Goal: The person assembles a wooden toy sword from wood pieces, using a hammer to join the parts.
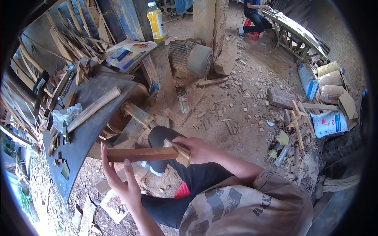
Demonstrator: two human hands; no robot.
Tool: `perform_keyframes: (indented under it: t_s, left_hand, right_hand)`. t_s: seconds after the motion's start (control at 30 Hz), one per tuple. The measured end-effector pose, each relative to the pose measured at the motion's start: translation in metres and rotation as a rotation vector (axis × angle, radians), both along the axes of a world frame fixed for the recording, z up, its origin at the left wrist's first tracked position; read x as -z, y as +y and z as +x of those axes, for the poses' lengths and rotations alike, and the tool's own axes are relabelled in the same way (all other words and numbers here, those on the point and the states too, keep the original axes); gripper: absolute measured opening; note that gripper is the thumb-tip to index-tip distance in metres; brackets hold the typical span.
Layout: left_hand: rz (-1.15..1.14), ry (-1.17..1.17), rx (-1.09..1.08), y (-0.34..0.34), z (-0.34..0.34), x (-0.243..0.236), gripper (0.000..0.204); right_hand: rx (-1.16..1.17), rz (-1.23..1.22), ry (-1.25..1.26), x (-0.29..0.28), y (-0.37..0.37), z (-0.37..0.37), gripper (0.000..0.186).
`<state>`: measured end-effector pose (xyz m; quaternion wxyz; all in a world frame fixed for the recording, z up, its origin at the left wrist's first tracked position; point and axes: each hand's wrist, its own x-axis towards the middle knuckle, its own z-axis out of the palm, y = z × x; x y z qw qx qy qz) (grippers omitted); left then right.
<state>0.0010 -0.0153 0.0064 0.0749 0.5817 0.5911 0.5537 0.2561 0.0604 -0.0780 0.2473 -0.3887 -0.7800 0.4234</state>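
Observation:
A reddish-brown wooden bar [141, 154] lies level across my lap, raised above my knees. My left hand [128, 185] steadies its left end, with the fingers against the end and the thumb along the near edge. At the bar's right end sits a paler, angled wooden block [182, 154], touching the bar. My right hand [199, 149] is closed around this block from the right, its fingertips mostly hidden. Whether bar and block are joined or only pressed together I cannot tell.
On the left, a dark metal tabletop [104, 84] holds a pale wooden stick [94, 109], a crumpled plastic bag [67, 115] and tools. Beyond are a yellow-labelled bottle [156, 23], an electric motor [191, 58] and a spray can [183, 101]. Wood scraps litter the floor; a person [256, 17] sits far off.

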Motion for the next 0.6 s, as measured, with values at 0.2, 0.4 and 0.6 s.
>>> perform_keyframes:
  t_s: [0.2,0.4,0.6]
  left_hand:
    - [-0.024,0.006,-0.009,-0.001,0.003,-0.002,0.061]
    - [-0.002,-0.002,0.013,0.002,0.005,-0.001,0.061]
    - [0.011,0.005,0.06,0.008,0.013,-0.005,0.064]
  right_hand:
    - [0.013,0.021,0.009,0.001,-0.002,0.004,0.06]
    - [0.031,-0.003,0.046,-0.006,-0.003,0.007,0.056]
    - [0.05,0.031,0.039,-0.004,-0.002,0.016,0.056]
